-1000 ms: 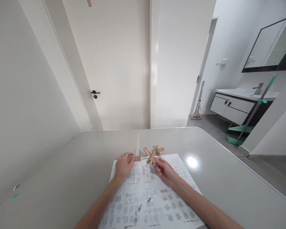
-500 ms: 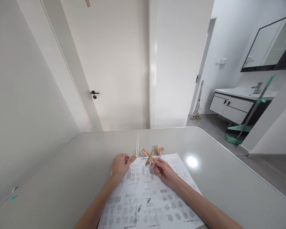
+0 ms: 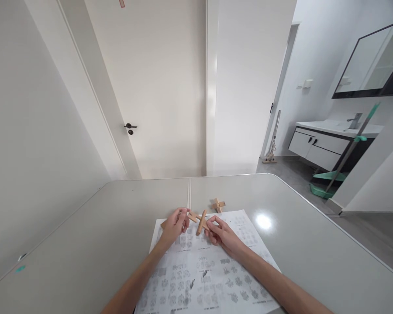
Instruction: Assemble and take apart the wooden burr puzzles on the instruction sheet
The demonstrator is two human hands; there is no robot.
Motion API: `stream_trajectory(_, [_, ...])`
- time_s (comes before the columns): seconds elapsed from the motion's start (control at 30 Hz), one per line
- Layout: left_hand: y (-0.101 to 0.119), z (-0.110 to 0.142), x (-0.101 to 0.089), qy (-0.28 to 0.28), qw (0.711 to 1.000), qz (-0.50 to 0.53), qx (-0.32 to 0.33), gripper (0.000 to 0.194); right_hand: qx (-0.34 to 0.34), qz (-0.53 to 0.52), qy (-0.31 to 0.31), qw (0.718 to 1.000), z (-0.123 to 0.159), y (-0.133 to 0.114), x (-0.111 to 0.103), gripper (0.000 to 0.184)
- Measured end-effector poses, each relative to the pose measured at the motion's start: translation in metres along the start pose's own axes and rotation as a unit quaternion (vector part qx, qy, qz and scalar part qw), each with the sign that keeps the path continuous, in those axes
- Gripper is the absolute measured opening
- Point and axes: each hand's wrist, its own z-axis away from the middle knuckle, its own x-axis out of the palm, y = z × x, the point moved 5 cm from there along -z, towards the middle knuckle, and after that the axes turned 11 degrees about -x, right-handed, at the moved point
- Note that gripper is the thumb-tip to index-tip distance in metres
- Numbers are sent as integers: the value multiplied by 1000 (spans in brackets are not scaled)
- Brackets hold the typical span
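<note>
My right hand (image 3: pixel 221 233) pinches one end of two crossed wooden puzzle pieces (image 3: pixel 201 222), held just above the printed sheet (image 3: pixel 203 261). At their other, notched end, the fingers of my left hand (image 3: pixel 177 223) are closed and seem to grip the tip. Partly hidden behind my left hand, a separate wooden piece (image 3: pixel 164 224) lies near the sheet's upper left corner. Beyond my right hand, a small cross of joined wooden pieces (image 3: pixel 218 205) stands on the table at the sheet's top edge.
The grey table (image 3: pixel 101 244) has a seam down its middle and a bright light reflection at right. A white door (image 3: pixel 160 87) stands beyond its far edge. To the right are a sink cabinet (image 3: pixel 317 146), a mop (image 3: pixel 273 144) and a green dustpan (image 3: pixel 322 191).
My left hand shifted left with a notched wooden piece, let go of it, and came back to the crossed pieces. My right hand brought these slightly left and nearer, turning them.
</note>
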Motion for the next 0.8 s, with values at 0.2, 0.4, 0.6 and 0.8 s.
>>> stream_trajectory(0.2, [0, 2, 4, -45, 998, 32, -15, 49, -11, 32, -15, 999, 0, -2, 1, 41])
stream_trajectory(0.4, [0, 4, 7, -82, 996, 35, -7, 39, -11, 33, -4, 999, -2, -1, -1, 43])
stream_trajectory(0.6, [10, 11, 9, -87, 994, 61, 2, 39, 9, 16, -18, 1000, 0, -2, 1, 50])
stream_trajectory(0.8, [11, 14, 12, -93, 994, 48, -7, 39, 20, -2, -48, 999, 3, -6, 6, 62])
